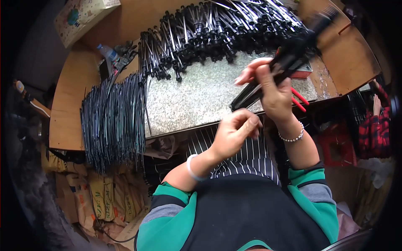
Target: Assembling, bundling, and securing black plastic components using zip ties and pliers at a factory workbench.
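My right hand [274,94] is wrapped round a long black bundle of rods [289,56], which looks like a folded umbrella frame. The bundle slants up to the right, its far end smeared by motion, its lower end just above the pale speckled worktop [188,102]. Close to that lower end, my left hand [238,130] is curled shut at the worktop's front edge; whatever its fingers may pinch is hidden. A tool with red handles [299,99], probably pliers, lies by my right wrist.
Metal shafts with black ends [197,35] are heaped along the back. Thin dark rods [113,121] overhang the front left edge. A bottle [107,52] and a printed box [83,19] stand at the left. Another person's plaid sleeve [373,136] shows at the right; sacks [100,192] lie below.
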`<move>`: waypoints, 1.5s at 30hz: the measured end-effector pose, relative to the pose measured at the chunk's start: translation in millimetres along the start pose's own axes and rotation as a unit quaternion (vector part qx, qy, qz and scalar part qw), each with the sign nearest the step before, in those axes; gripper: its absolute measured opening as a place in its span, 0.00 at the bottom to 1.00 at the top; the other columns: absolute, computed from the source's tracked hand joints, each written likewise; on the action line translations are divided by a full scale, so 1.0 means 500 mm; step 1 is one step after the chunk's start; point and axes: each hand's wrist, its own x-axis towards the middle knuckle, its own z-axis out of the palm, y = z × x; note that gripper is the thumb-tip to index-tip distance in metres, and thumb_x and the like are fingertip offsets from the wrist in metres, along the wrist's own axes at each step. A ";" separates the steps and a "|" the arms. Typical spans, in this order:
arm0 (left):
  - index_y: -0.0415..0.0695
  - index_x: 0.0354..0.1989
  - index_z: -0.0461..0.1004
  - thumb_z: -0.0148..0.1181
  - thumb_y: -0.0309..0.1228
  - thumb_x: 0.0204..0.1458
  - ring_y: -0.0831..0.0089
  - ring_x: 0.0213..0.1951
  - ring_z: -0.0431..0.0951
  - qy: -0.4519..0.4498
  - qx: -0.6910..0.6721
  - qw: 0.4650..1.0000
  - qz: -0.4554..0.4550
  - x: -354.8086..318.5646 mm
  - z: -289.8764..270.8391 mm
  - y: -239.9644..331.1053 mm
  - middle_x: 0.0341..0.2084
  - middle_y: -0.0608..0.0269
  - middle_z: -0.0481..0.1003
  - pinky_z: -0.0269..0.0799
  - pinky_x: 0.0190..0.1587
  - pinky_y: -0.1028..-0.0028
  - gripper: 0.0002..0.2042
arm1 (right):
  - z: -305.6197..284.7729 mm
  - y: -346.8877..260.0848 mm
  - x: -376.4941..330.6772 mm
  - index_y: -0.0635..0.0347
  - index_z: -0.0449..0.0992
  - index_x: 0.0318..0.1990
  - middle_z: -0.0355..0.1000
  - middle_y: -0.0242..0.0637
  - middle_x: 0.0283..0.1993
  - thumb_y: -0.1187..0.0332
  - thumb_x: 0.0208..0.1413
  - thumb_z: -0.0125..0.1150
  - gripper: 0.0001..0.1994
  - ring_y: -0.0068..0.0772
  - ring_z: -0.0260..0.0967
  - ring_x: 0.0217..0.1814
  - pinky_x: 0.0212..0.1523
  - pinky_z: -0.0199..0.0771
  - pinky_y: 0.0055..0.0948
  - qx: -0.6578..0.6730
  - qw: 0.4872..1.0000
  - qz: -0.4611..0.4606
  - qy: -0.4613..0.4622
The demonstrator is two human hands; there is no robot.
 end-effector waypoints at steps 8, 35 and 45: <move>0.35 0.45 0.68 0.63 0.24 0.45 0.76 0.35 0.70 0.068 0.316 0.857 0.402 0.087 0.008 0.133 0.35 0.60 0.68 0.68 0.38 0.78 0.18 | 0.032 -0.023 0.013 0.63 0.53 0.61 0.62 0.46 0.54 0.70 0.54 0.57 0.28 0.33 0.62 0.55 0.54 0.62 0.31 -0.196 0.967 0.003 -0.161; 0.36 0.52 0.63 0.58 0.20 0.48 0.75 0.41 0.74 -0.069 0.270 0.918 0.282 0.138 0.034 0.216 0.38 0.58 0.74 0.70 0.45 0.75 0.21 | 0.048 -0.047 0.001 0.64 0.47 0.62 0.69 0.39 0.38 0.76 0.55 0.53 0.29 0.32 0.67 0.41 0.45 0.67 0.33 -0.283 0.931 -0.203 0.108; 0.35 0.50 0.64 0.56 0.21 0.50 0.72 0.43 0.74 -0.101 0.241 0.926 0.274 0.133 0.032 0.216 0.42 0.52 0.73 0.70 0.48 0.72 0.18 | 0.080 -0.085 -0.020 0.67 0.46 0.62 0.62 0.51 0.54 0.76 0.57 0.48 0.27 0.38 0.60 0.57 0.57 0.59 0.33 -0.178 0.979 -0.065 0.077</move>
